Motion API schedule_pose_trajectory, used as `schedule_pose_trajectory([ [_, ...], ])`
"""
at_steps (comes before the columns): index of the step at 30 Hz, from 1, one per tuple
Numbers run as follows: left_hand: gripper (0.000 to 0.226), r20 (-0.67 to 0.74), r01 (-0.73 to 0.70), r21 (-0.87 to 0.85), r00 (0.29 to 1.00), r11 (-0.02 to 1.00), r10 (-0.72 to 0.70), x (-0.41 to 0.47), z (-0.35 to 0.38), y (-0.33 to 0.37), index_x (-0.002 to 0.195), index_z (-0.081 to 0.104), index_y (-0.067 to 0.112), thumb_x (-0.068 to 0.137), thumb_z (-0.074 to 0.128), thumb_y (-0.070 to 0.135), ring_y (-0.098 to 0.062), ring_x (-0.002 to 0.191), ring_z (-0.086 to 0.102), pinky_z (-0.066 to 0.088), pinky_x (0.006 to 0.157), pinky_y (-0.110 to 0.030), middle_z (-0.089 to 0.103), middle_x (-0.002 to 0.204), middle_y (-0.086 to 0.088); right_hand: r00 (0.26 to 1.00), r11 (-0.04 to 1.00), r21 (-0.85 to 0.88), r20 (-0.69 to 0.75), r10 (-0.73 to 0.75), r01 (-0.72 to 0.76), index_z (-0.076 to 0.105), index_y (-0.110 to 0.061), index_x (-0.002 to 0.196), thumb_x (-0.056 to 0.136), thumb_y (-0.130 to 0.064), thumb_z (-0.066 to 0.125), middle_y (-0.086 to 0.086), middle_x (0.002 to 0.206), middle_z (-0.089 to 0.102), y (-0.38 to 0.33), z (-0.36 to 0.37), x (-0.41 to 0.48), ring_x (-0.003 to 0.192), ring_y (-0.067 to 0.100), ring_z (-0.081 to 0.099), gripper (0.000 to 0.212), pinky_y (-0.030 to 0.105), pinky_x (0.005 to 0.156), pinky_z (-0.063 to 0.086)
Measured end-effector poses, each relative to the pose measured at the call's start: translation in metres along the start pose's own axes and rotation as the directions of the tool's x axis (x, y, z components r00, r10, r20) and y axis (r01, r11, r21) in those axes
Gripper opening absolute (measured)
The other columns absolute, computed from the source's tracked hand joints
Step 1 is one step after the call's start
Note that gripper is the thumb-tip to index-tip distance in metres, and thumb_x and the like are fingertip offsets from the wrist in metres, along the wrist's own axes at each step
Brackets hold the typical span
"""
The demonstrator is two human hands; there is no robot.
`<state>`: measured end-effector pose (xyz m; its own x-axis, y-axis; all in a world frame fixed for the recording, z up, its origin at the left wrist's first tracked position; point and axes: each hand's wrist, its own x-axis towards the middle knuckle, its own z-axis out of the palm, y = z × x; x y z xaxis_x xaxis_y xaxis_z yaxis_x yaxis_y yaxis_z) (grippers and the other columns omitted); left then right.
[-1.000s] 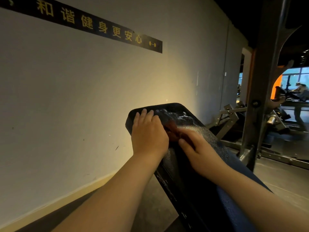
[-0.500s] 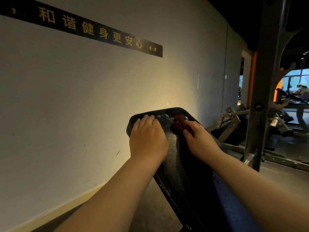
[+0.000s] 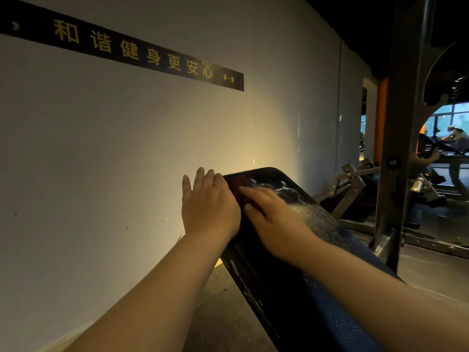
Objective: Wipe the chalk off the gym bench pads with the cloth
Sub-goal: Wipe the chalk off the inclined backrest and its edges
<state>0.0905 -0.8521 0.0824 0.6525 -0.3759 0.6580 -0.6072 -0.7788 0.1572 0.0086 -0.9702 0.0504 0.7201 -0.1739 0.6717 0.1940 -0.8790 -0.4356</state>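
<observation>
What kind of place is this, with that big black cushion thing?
Most likely a gym. The black bench pad is smeared with white chalk, a steel rack upright stands beside it, and the wall sign ends in a little dumbbell symbol.

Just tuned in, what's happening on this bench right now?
A person is wiping the tilted black bench pad. The right hand presses a dark red cloth flat against the pad's upper end. The left hand rests with straight fingers on the pad's left edge. White chalk smears show near the top of the pad, just right of the cloth, so the job is not finished.
</observation>
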Motion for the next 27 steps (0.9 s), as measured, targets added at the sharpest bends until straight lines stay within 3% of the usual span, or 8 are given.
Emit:
schedule_pose_trajectory([
  [3, 0.052, -0.017, -0.008, 0.005, 1.0, 1.0, 0.008, -0.001, 0.001, 0.0, 0.157, 0.024, 0.017, 0.105, 0.021, 0.027, -0.022, 0.155, -0.004, -0.004, 0.124, -0.049, 0.013, 0.167, -0.003, 0.993, 0.995, 0.035, 0.066, -0.094, 0.092, 0.044, -0.034, 0.149, 0.104, -0.025, 0.049, -0.019, 0.144, 0.045, -0.003, -0.007, -0.014, 0.132, -0.003, 0.039, 0.046, 0.015, 0.11, 0.031],
  [7, 0.05, -0.04, -0.025, 0.035, 0.999, 0.999, 0.026, -0.003, 0.001, 0.002, 0.154, 0.031, 0.019, 0.106, 0.025, 0.029, -0.025, 0.154, -0.007, -0.009, 0.123, -0.05, 0.011, 0.167, -0.004, 0.998, 0.981, -0.191, -0.065, 0.002, -0.014, 0.051, -0.026, 0.145, 0.102, -0.022, 0.051, -0.009, 0.145, 0.047, 0.014, -0.016, 0.004, 0.133, 0.01, 0.039, 0.043, 0.032, 0.116, 0.031],
  [11, 0.048, -0.049, -0.04, -0.002, 0.998, 0.999, 0.04, -0.002, 0.002, 0.005, 0.152, 0.035, 0.015, 0.107, 0.022, 0.023, -0.025, 0.154, 0.003, -0.003, 0.125, -0.043, 0.019, 0.165, -0.005, 0.993, 0.961, -0.277, -0.118, -0.028, -0.006, 0.058, -0.019, 0.141, 0.098, -0.011, 0.049, -0.005, 0.142, 0.052, -0.008, 0.0, 0.011, 0.129, 0.016, 0.047, 0.044, 0.018, 0.103, 0.034],
  [15, 0.046, -0.061, -0.049, -0.086, 0.997, 0.995, 0.044, -0.003, 0.002, 0.003, 0.151, 0.036, 0.012, 0.107, 0.025, 0.02, -0.024, 0.151, 0.018, 0.002, 0.126, -0.038, 0.031, 0.161, -0.006, 0.994, 0.99, -0.102, -0.036, -0.104, 0.1, 0.056, -0.021, 0.143, 0.101, -0.012, 0.049, -0.008, 0.143, 0.049, -0.011, 0.0, -0.011, 0.131, 0.01, 0.041, 0.043, 0.011, 0.108, 0.029],
  [17, 0.046, -0.065, -0.05, -0.122, 0.997, 0.991, 0.043, -0.005, 0.001, 0.002, 0.151, 0.036, 0.012, 0.107, 0.026, 0.02, -0.024, 0.151, 0.017, 0.0, 0.125, -0.037, 0.03, 0.161, -0.005, 0.994, 0.991, -0.077, 0.018, -0.108, 0.11, 0.053, -0.023, 0.144, 0.103, -0.011, 0.048, -0.01, 0.146, 0.046, 0.0, -0.008, -0.014, 0.133, 0.007, 0.038, 0.044, 0.015, 0.113, 0.028],
  [19, 0.047, -0.066, -0.058, -0.126, 0.997, 0.99, 0.05, -0.006, 0.001, 0.003, 0.153, 0.034, 0.012, 0.106, 0.026, 0.017, -0.023, 0.153, 0.013, -0.004, 0.124, -0.037, 0.027, 0.163, -0.005, 0.999, 0.992, -0.118, -0.011, -0.037, 0.036, 0.053, -0.021, 0.144, 0.102, -0.008, 0.046, -0.008, 0.15, 0.045, 0.014, -0.013, -0.002, 0.137, 0.01, 0.037, 0.045, 0.022, 0.117, 0.027],
  [22, 0.047, -0.074, -0.043, -0.133, 0.997, 0.99, 0.033, -0.008, 0.001, 0.004, 0.152, 0.035, 0.012, 0.107, 0.027, 0.017, -0.024, 0.153, 0.012, -0.005, 0.123, -0.038, 0.027, 0.163, -0.006, 0.991, 0.99, -0.094, -0.097, 0.097, -0.106, 0.053, -0.019, 0.145, 0.102, -0.007, 0.044, -0.004, 0.157, 0.041, 0.012, -0.008, 0.016, 0.146, 0.016, 0.032, 0.046, 0.019, 0.114, 0.017],
  [27, 0.044, -0.087, -0.019, -0.186, 0.996, 0.982, 0.003, -0.009, -0.001, 0.006, 0.147, 0.042, 0.01, 0.107, 0.026, 0.017, -0.025, 0.149, 0.023, 0.001, 0.126, -0.039, 0.037, 0.157, -0.007, 0.997, 0.994, -0.072, 0.002, -0.078, 0.078, 0.051, -0.028, 0.146, 0.102, -0.016, 0.048, -0.015, 0.155, 0.04, -0.007, -0.001, -0.017, 0.144, 0.006, 0.029, 0.046, 0.025, 0.119, 0.023],
])
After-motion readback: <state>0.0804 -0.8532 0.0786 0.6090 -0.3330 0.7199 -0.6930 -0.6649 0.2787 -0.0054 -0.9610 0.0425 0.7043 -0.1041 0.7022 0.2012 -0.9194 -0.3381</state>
